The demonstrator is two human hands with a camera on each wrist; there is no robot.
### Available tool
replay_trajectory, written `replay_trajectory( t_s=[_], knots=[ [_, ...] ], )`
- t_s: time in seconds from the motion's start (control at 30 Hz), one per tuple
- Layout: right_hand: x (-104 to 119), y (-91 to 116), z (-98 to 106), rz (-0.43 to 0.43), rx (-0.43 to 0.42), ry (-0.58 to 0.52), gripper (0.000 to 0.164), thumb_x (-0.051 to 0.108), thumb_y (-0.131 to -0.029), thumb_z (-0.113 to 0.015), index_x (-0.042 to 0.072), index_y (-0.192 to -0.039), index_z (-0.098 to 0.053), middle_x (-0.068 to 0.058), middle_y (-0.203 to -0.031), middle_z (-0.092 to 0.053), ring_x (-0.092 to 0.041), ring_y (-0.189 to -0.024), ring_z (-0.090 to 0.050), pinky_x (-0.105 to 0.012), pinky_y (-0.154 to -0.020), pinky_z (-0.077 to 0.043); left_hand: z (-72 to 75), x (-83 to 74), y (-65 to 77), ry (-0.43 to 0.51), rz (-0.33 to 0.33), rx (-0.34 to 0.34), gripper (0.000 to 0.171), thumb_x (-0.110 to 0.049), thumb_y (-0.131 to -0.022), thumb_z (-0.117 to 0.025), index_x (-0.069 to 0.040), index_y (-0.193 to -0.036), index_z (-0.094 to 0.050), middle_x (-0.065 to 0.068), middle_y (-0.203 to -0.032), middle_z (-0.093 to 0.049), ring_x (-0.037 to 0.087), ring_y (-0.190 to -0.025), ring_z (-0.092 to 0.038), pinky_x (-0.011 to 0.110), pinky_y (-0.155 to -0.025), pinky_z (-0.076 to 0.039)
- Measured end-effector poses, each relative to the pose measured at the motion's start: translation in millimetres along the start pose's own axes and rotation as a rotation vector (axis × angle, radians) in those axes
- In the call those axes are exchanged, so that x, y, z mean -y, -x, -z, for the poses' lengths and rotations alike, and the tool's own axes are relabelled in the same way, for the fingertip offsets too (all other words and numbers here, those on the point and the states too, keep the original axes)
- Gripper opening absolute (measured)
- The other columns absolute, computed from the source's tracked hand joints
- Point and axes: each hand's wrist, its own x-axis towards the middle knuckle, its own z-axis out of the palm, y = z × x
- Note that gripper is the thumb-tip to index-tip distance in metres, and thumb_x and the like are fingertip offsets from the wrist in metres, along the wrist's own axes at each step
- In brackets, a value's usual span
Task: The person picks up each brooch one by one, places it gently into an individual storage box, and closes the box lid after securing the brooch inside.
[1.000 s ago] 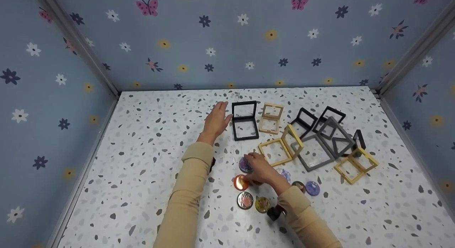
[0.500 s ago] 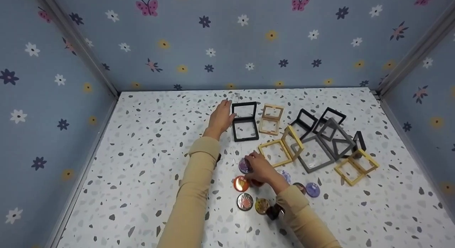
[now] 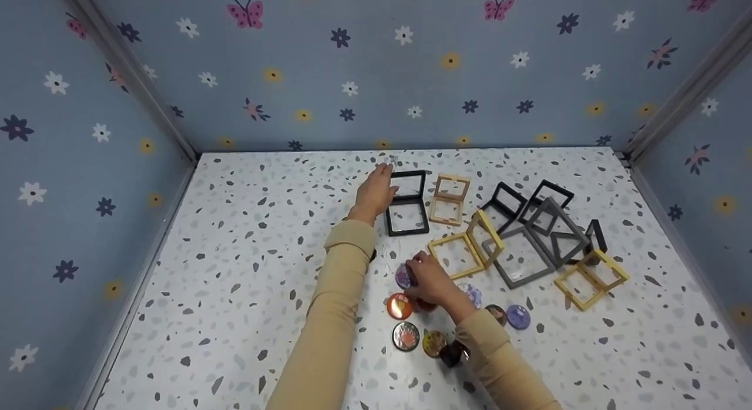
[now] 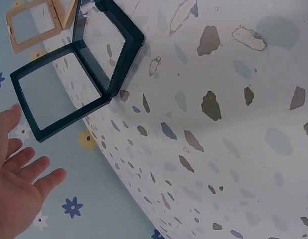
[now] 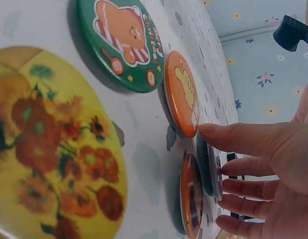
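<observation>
In the head view my left hand [image 3: 376, 192] is beside the black frame [image 3: 408, 234], which stands hinged open. Its fingers are extended and the thumb overlaps the frame's left side; in the left wrist view the thumb tip is right at the black rim. My right hand [image 3: 435, 281] holds a purple round badge [image 3: 403, 276] low at the table, thumb at the near edge and fingertips at the far edge. In the right wrist view the badge [image 5: 215, 174] shows almost edge-on. An orange badge [image 3: 399, 306] lies just in front of the thumb.
Nearer me lie a green-rimmed badge [image 3: 405, 336] and a yellow sunflower badge [image 3: 435, 343]. To the right are purple badges [image 3: 518, 317]. A wooden frame [image 3: 449, 213], yellow frames [image 3: 458, 254] and a grey frame [image 3: 514, 257] stand open, some overlapping. Patterned walls [image 3: 376, 63] bound the table.
My left hand has moved right and slightly away from me, up to the black frame's side. The right hand has stayed at the purple badge. The frames and badges lie as before.
</observation>
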Motion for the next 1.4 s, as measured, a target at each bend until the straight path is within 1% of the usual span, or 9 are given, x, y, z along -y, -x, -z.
replay_trajectory(
  t_s=[0.2, 0.33, 0.47, 0.6, 0.77, 0.9, 1.1, 1.27, 1.4],
  knots=[
    [-2, 2, -1, 0.007, -0.017, -0.023, 0.055, 0.019, -0.065, -0.075, -0.007, -0.109, -0.055, -0.020, -0.104, -0.047, -0.035, -0.093, -0.046, -0.042, -0.079, -0.042, -1.0, -2.0, -5.3, -0.020, 0.025, 0.035, 0.052, -0.021, -0.094, -0.043, -0.004, -0.139, -0.024, 0.013, -0.142, -0.023, 0.023, -0.129, -0.023, 0.031, -0.101, -0.026],
    [-3, 2, -2, 0.038, -0.041, -0.011, 0.054, 0.016, -0.064, -0.076, -0.007, -0.108, -0.055, -0.019, -0.100, -0.047, -0.033, -0.090, -0.046, -0.041, -0.077, -0.042, -0.9, -3.7, -7.5, -0.043, 0.039, 0.043, 0.051, -0.021, -0.094, -0.042, -0.005, -0.139, -0.024, 0.012, -0.142, -0.025, 0.022, -0.129, -0.025, 0.030, -0.101, -0.028],
    [-4, 3, -3, 0.026, -0.042, -0.024, 0.054, 0.014, -0.064, -0.076, -0.006, -0.108, -0.055, -0.017, -0.098, -0.047, -0.031, -0.088, -0.046, -0.040, -0.076, -0.043, -1.9, -5.0, -9.1, -0.051, 0.045, 0.051, 0.050, -0.020, -0.094, -0.042, -0.004, -0.138, -0.025, 0.011, -0.141, -0.027, 0.021, -0.127, -0.028, 0.030, -0.100, -0.029],
    [-4, 3, -3, -0.003, -0.037, -0.051, 0.055, 0.013, -0.062, -0.077, -0.005, -0.108, -0.054, -0.019, -0.102, -0.047, -0.032, -0.092, -0.047, -0.040, -0.079, -0.042, -2.7, -6.4, -10.3, -0.045, 0.032, 0.040, 0.049, -0.018, -0.094, -0.043, -0.003, -0.137, -0.027, 0.012, -0.138, -0.031, 0.022, -0.125, -0.032, 0.030, -0.098, -0.031],
    [-5, 3, -4, -0.021, -0.024, -0.081, 0.056, 0.014, -0.060, -0.079, -0.004, -0.106, -0.054, -0.020, -0.104, -0.046, -0.033, -0.094, -0.046, -0.040, -0.081, -0.042, -4.5, -6.3, -11.4, -0.035, 0.041, 0.036, 0.048, -0.017, -0.093, -0.044, -0.003, -0.137, -0.029, 0.013, -0.135, -0.035, 0.022, -0.120, -0.038, 0.030, -0.095, -0.035],
    [-6, 4, -5, -0.011, -0.040, -0.098, 0.054, 0.015, -0.059, -0.079, -0.003, -0.103, -0.054, -0.014, -0.095, -0.047, -0.028, -0.087, -0.046, -0.039, -0.076, -0.042, -5.9, -6.0, -12.3, -0.015, 0.046, 0.026, 0.046, -0.014, -0.093, -0.045, -0.003, -0.135, -0.033, 0.013, -0.131, -0.038, 0.022, -0.116, -0.042, 0.030, -0.093, -0.037],
    [-8, 7, -6, -0.015, -0.083, -0.149, 0.053, 0.015, -0.057, -0.081, -0.003, -0.100, -0.055, -0.009, -0.088, -0.044, -0.023, -0.079, -0.045, -0.037, -0.071, -0.042, -8.8, -5.1, -14.0, 0.001, 0.021, -0.027, 0.037, -0.009, -0.091, -0.047, 0.000, -0.127, -0.043, 0.015, -0.121, -0.046, 0.023, -0.108, -0.048, 0.029, -0.089, -0.040],
    [-7, 9, -7, -0.071, -0.077, -0.188, 0.055, 0.017, -0.058, -0.081, -0.003, -0.102, -0.055, -0.009, -0.090, -0.044, -0.022, -0.080, -0.046, -0.036, -0.072, -0.043, -11.5, -3.1, -13.5, 0.019, 0.031, -0.035, 0.032, -0.007, -0.092, -0.045, -0.001, -0.123, -0.047, 0.013, -0.115, -0.049, 0.022, -0.101, -0.052, 0.028, -0.083, -0.043],
    [-4, 9, -5, -0.153, -0.066, -0.227, 0.058, 0.019, -0.057, -0.082, -0.001, -0.105, -0.055, -0.010, -0.095, -0.046, -0.023, -0.084, -0.048, -0.035, -0.076, -0.043, -12.3, -2.8, -12.9, 0.016, 0.034, -0.049, 0.029, -0.004, -0.091, -0.046, -0.001, -0.119, -0.051, 0.014, -0.109, -0.052, 0.022, -0.096, -0.054, 0.027, -0.079, -0.045]
  ],
)
